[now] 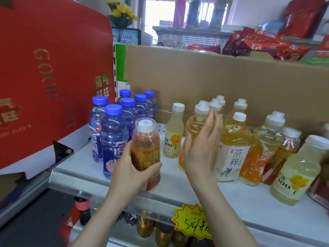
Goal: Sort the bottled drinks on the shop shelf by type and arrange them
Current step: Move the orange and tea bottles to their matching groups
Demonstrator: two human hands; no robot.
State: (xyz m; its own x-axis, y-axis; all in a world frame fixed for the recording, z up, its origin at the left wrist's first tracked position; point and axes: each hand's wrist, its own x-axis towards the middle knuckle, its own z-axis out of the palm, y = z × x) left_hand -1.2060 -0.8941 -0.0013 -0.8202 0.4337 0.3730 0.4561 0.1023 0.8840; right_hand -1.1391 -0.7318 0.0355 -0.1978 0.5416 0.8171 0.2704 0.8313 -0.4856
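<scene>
bottles (114,139): clear glossy plastic | shelf (74,177): matt metal (edge brushed)

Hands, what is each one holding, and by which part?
The left hand grips the amber tea bottle round its labelled body. The right hand is open and holds nothing.

**One head-worn wide-angle view, looking forward and down onto a shop shelf (249,207).**

The camera sits above and close in front of the shelf, so both forearms rise from the bottom edge. The left hand (128,168), gripping a bottle (146,148), and the right hand (201,148) lie near the picture's middle. It faces the cardboard box (195,77) behind the drinks (114,132). A red gift box (44,77) fills the left side, and a yellow price tag (192,221) shows at the bottom.
</scene>
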